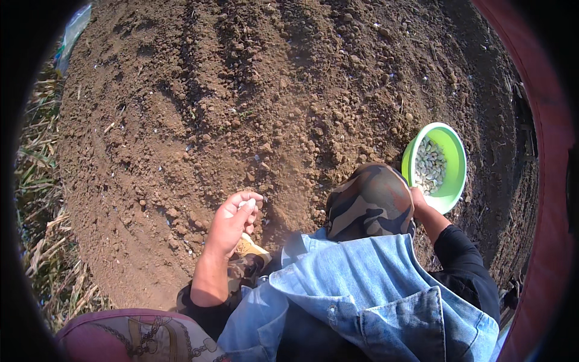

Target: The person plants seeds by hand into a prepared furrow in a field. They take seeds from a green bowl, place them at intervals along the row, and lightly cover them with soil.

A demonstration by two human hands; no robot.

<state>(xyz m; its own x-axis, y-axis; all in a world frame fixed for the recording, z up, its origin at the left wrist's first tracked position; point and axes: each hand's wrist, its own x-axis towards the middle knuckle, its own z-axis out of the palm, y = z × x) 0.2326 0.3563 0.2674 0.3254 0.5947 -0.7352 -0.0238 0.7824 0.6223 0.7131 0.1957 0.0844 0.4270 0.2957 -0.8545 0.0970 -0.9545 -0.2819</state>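
Note:
My left hand (230, 224) is raised above the tilled soil on the left. Between its thumb and curled fingers sits a small white garlic clove (245, 203), partly hidden by them. On the right, a bright green plastic bowl (456, 158) tilts beside my camouflage-clad knee (372, 199). Many pale garlic cloves (429, 166) lie in it. My right hand (419, 198) grips the bowl's near side, with most of its fingers out of sight.
Loose brown soil (280, 104) with clods and shallow furrows stretches ahead. Dry stalks and grass (49, 226) border it on the left. A plastic sheet or bag (74, 34) lies at the upper left. My tan shoe (249, 248) rests below my left hand.

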